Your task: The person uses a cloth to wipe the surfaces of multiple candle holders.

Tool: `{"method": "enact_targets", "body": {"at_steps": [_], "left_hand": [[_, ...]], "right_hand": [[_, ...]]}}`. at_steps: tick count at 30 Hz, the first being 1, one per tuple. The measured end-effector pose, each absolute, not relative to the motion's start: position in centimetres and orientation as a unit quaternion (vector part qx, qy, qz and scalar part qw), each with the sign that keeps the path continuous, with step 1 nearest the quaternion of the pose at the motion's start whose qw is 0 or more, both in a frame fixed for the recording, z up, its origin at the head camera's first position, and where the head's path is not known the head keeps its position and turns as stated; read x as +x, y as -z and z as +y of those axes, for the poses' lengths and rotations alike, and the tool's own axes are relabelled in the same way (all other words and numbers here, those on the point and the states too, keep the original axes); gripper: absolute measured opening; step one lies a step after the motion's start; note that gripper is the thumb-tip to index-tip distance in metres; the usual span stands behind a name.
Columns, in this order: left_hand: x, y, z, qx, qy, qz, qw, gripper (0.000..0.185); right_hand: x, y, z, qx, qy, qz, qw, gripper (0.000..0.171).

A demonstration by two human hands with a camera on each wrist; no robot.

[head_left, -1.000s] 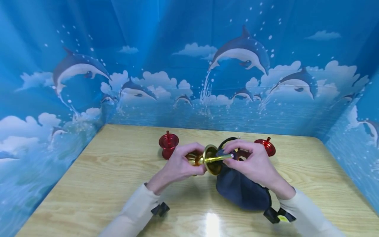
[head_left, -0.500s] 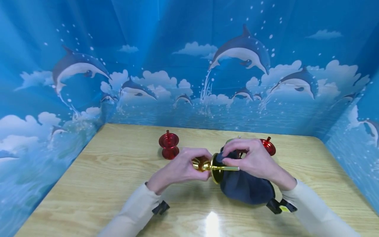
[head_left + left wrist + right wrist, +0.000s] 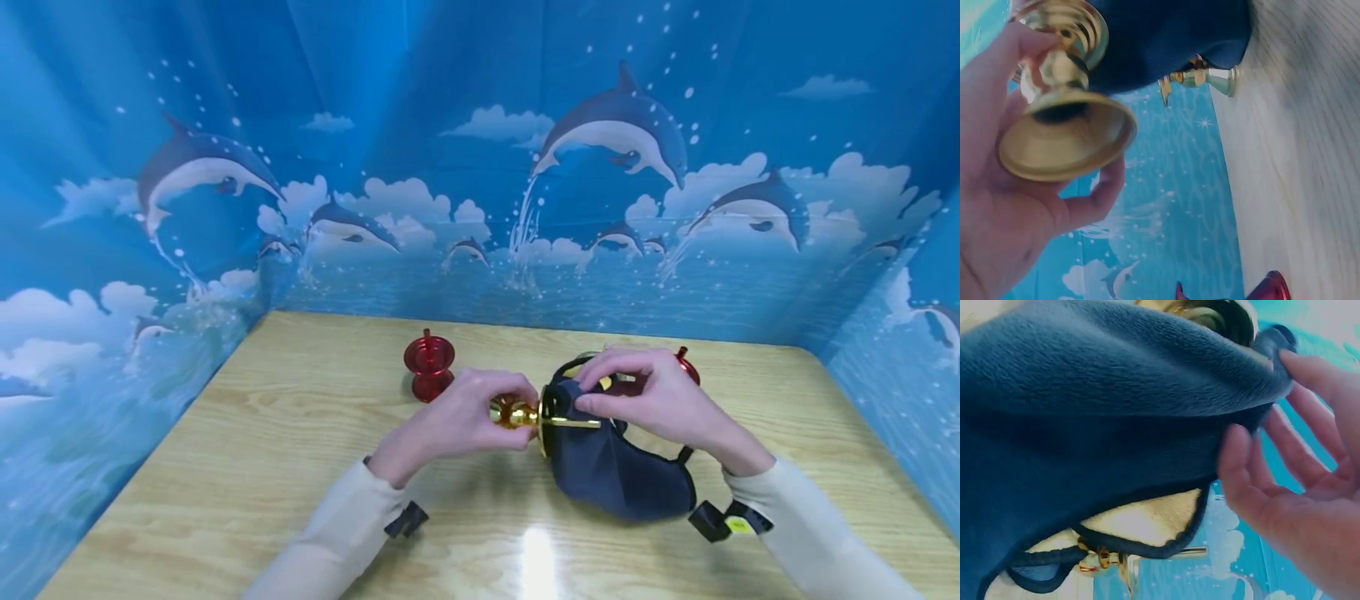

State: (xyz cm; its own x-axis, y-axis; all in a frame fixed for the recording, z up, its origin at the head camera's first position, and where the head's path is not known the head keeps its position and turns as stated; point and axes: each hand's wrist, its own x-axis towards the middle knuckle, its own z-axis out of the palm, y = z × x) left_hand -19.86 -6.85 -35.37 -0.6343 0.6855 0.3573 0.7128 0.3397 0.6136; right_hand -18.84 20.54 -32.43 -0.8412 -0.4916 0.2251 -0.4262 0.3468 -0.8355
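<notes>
My left hand (image 3: 468,417) grips a shiny gold candle holder (image 3: 513,413) by its waist, in the middle of the table. It lies on its side in the air, with its flared cup and thin rod pointing right. In the left wrist view its hollow base (image 3: 1066,144) faces the camera. My right hand (image 3: 660,398) pinches an edge of a dark blue, fuzzy cloth (image 3: 618,475) with black edging, thumb (image 3: 1235,447) in front. The cloth's gathered part is at the gold cup and hangs below it. In the right wrist view the cloth hides most of the cup.
A red holder (image 3: 430,367) of similar shape stands back left of the hands. Another red one (image 3: 688,367) is mostly behind my right hand. A second gold holder (image 3: 1210,78) stands behind the cloth. A dolphin-print curtain (image 3: 480,183) surrounds the wooden table (image 3: 300,417).
The gold holder has turned from slanting upward to nearly level, and my left hand has shifted slightly right. My right hand has moved a little right, and the cloth has swung with it.
</notes>
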Motion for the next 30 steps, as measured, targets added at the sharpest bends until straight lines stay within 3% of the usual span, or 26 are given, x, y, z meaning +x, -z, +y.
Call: {"method": "enact_targets", "body": {"at_steps": [4,8,14,17,21,24,30], "left_hand": [[-19.6,35.1,-6.5,-0.429,0.338,-0.836,0.056,0.02],[-19.4,34.8,-6.2,-0.426,0.306,-0.847,0.087,0.022],[-19.5,35.2,-6.4,-0.414,0.376,-0.824,0.087,0.029],[-19.7,35.6,-7.0,-0.392,0.446,-0.803,0.052,0.037],[-19.8,36.1,-7.5,-0.344,0.532,-0.773,-0.038,0.048],[-19.8,36.4,-7.4,-0.335,0.559,-0.756,-0.055,0.051],[-19.9,36.9,-7.1,-0.363,0.52,-0.772,0.044,0.038]], "right_hand": [[-18.6,32.9,20.2,-0.31,0.454,0.833,0.062,0.013],[-18.5,33.2,19.5,-0.31,0.397,0.862,0.056,0.018],[-18.3,33.5,19.6,-0.274,0.44,0.855,0.036,0.017],[-18.3,33.5,20.3,-0.254,0.489,0.834,0.043,0.016],[-18.4,33.6,21.3,-0.238,0.532,0.811,0.052,0.016],[-18.4,33.9,21.6,-0.241,0.543,0.802,0.06,0.017],[-18.4,34.0,21.7,-0.242,0.509,0.825,0.037,0.016]]}}
